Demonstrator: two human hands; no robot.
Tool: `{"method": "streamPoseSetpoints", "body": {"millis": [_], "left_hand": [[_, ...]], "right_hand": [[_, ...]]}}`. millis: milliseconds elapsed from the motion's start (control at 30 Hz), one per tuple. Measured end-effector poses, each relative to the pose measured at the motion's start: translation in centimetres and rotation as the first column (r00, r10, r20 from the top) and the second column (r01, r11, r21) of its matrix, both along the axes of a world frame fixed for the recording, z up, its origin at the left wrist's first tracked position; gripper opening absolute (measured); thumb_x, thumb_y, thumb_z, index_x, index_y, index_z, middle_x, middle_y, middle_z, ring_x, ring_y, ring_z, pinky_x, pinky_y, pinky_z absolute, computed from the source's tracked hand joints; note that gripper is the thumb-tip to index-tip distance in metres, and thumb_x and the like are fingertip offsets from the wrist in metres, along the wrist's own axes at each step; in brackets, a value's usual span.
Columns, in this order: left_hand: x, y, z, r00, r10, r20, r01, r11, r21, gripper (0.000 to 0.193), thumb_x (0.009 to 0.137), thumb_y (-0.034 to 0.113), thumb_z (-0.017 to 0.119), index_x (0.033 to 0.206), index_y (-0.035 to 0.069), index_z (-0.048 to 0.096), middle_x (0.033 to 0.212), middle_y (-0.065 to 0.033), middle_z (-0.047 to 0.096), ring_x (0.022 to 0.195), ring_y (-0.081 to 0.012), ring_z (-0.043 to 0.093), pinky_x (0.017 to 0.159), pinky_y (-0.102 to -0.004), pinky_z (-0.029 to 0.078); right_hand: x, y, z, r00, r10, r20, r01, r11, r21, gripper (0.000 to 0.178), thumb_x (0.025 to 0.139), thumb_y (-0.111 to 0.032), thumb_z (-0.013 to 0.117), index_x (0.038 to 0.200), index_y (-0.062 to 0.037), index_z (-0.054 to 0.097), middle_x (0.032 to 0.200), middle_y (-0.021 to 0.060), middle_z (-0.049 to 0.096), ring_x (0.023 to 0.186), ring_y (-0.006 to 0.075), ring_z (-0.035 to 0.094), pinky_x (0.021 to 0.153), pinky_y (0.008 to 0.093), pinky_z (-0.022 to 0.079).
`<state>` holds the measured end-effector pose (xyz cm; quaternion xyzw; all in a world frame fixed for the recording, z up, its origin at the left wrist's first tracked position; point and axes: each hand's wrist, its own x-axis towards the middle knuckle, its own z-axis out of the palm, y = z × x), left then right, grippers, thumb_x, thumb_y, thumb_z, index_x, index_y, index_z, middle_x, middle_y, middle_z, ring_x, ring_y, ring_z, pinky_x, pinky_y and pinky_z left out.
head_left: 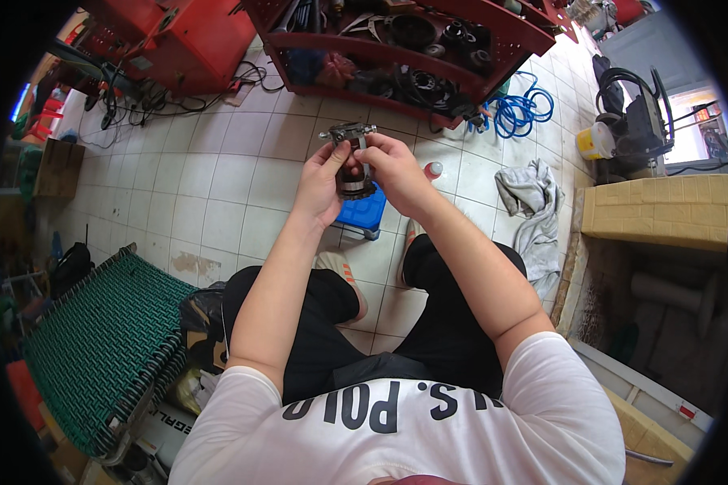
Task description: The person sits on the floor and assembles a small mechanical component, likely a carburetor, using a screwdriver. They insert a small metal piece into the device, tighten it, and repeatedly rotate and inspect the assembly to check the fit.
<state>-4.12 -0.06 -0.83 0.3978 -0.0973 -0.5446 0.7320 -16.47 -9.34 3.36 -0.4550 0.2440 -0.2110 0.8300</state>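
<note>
Both my hands hold one dark metal part (353, 162) up in front of me, above the tiled floor. It is a small cylindrical assembly with a grey bracket on top and a ribbed, gear-like ring at its lower end. My left hand (322, 184) grips its left side, thumb up against the body. My right hand (396, 171) closes on its right side, fingers near the top bracket. Below the part a small blue stool (366, 212) stands on the floor between my feet.
A red metal rack (429, 48) full of dark machine parts stands ahead, with a coiled blue hose (526, 105) beside it. A grey rag (534, 202) lies on the right, a white bucket (594, 141) farther back. A green woven mat (105, 339) lies at my left.
</note>
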Motion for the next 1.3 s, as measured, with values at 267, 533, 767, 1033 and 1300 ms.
{"method": "streamPoseSetpoints", "body": {"millis": [267, 533, 767, 1033, 1300], "left_hand": [[0.5, 0.1, -1.1, 0.975, -0.03, -0.22, 0.006, 0.994, -0.112, 0.022, 0.104, 0.029, 0.058, 0.114, 0.01, 0.062, 0.093, -0.0023, 0.069, 0.089, -0.0165, 0.071, 0.075, -0.0363, 0.061], [0.7, 0.5, 0.1, 0.99, -0.111, -0.091, 0.108, 0.993, -0.035, 0.013, 0.103, 0.016, 0.06, 0.113, 0.009, 0.066, 0.088, 0.0052, 0.06, 0.068, -0.0044, 0.049, 0.062, -0.0207, 0.045], [1.0, 0.2, 0.2, 0.997, -0.076, -0.01, 0.076, 0.997, -0.008, 0.011, 0.101, 0.011, 0.061, 0.109, 0.007, 0.066, 0.088, 0.0047, 0.059, 0.067, -0.0036, 0.046, 0.06, -0.0193, 0.04], [1.0, 0.3, 1.1, 0.992, -0.051, 0.117, 0.045, 0.998, 0.054, 0.006, 0.098, 0.013, 0.067, 0.102, 0.007, 0.066, 0.085, 0.005, 0.056, 0.066, -0.0025, 0.043, 0.058, -0.0187, 0.035], [1.2, 0.5, 1.4, 0.981, -0.085, 0.172, 0.068, 0.993, 0.1, 0.007, 0.098, 0.014, 0.067, 0.102, 0.007, 0.067, 0.084, 0.0059, 0.055, 0.066, -0.0026, 0.042, 0.059, -0.0193, 0.033]], "right_hand": [[-0.4, -1.2, 0.1, 0.999, -0.04, -0.027, 0.042, 0.996, 0.073, 0.028, 0.097, -0.016, 0.063, 0.12, -0.0032, 0.055, 0.104, 0.0082, 0.062, 0.093, 0.0172, 0.065, 0.083, 0.0361, 0.06], [-1.2, -2.0, 1.0, 0.98, -0.139, -0.14, 0.016, 0.76, -0.65, 0.024, 0.096, -0.012, 0.067, 0.116, -0.0004, 0.06, 0.102, 0.0066, 0.067, 0.088, 0.0125, 0.067, 0.077, 0.0295, 0.06], [-0.9, -2.4, 0.3, 0.99, -0.074, -0.12, 0.011, 0.888, -0.46, 0.022, 0.099, -0.007, 0.066, 0.12, -0.0012, 0.063, 0.107, 0.0057, 0.069, 0.094, 0.0127, 0.07, 0.08, 0.0279, 0.06], [-1.0, -2.8, -0.3, 0.986, -0.037, -0.16, -0.048, 0.867, -0.496, 0.02, 0.097, -0.005, 0.068, 0.115, 0.0022, 0.064, 0.104, 0.0065, 0.071, 0.091, 0.0126, 0.07, 0.08, 0.0262, 0.059], [-1.1, -3.3, -0.7, 0.991, 0.018, -0.132, -0.075, 0.896, -0.438, 0.017, 0.096, -0.003, 0.068, 0.112, 0.003, 0.064, 0.101, 0.006, 0.07, 0.091, 0.0125, 0.07, 0.081, 0.0263, 0.059]]}}
